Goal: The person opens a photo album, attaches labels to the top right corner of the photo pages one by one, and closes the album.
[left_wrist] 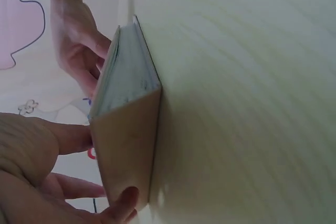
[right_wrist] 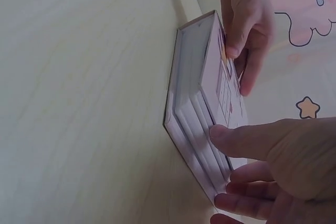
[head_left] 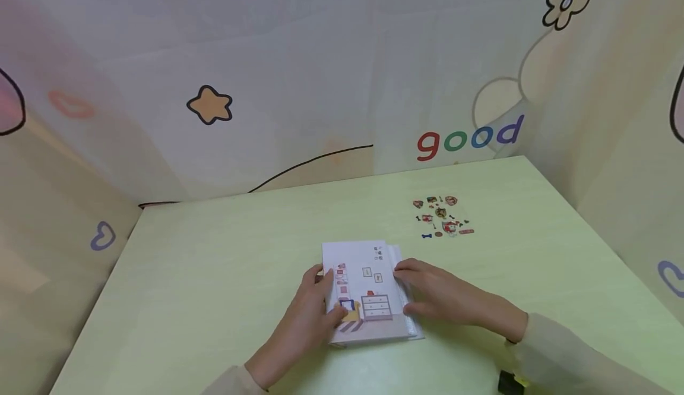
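Note:
A thick hardcover album (head_left: 369, 288) lies closed on the table, its white cover printed with a dresser and small pictures. Clear page edges jut out past the cover on the right. My left hand (head_left: 310, 309) grips the spine side, thumb over the front cover and fingertips on the spine (left_wrist: 128, 150). At the opposite side, my right hand (head_left: 443, 294) holds the page-edge side. Its thumb (right_wrist: 226, 137) lies at the cover's rim, and its bent fingers touch the page edges (right_wrist: 197, 124) farther along.
Beyond the album, to the right, lies a group of small colourful stickers (head_left: 443, 217). A black and yellow object (head_left: 511, 383) shows near the front edge beside the right sleeve. Patterned curtains (head_left: 299, 98) enclose the pale table (head_left: 214, 264) at the back and sides.

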`<state>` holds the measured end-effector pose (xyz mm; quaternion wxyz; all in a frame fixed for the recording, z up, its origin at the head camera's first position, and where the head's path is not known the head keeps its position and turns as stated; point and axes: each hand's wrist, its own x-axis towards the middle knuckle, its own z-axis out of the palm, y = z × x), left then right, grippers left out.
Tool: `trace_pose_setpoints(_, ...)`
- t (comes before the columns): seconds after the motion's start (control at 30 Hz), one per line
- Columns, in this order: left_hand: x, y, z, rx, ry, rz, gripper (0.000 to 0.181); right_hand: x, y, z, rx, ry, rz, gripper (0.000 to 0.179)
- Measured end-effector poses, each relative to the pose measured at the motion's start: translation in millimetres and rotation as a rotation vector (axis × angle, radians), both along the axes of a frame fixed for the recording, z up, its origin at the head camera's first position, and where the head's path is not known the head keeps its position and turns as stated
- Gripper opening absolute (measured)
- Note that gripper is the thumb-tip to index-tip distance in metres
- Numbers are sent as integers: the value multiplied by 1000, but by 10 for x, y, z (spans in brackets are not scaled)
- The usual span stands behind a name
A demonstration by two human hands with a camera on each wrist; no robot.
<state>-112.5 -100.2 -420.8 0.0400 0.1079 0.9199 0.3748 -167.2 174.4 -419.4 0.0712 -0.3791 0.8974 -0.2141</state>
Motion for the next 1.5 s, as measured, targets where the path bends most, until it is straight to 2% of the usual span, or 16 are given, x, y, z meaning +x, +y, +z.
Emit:
trace_pose_setpoints(0.07, 4, 21, 12, -44, -7, -33, 76, -30, -17, -24, -11, 15, 1, 58)
trace_pose_setpoints(0.23, 70, 70, 45, -90, -101, -75, 90, -114, -62, -59, -7, -6, -20, 59)
trace_pose_setpoints(0.27, 81, 81, 55, -114, -101, -84, 93, -132, -73, -57, -6, -13, -25, 59)
trace_pose_setpoints(0.47, 103, 138, 80, -308, -12, -180, 103, -240, -129, -31, 0, -49, -45, 59)
trace_pose_setpoints(0.73, 114, 186, 101, -413, 39, -198, 101, -362, -160, -1, 7, -38, -47, 58)
trace_pose_setpoints(1.0, 119, 176, 69, -402, 59, -210, 89, -483, -165, -36, 22, -52, -62, 57)
trace_pose_setpoints(1.13, 111, 174, 56, -418, 116, -227, 80, -520, -182, -27, 19, -56, -65, 55)
trace_pose_setpoints(1.33, 101, 168, 81, -438, 163, -252, 73, -559, -186, 3, -34, -39, -54, 47)
trace_pose_setpoints(1.5, 113, 156, 110, -401, 173, -266, 74, -603, -189, 0, -77, -49, -35, 45)
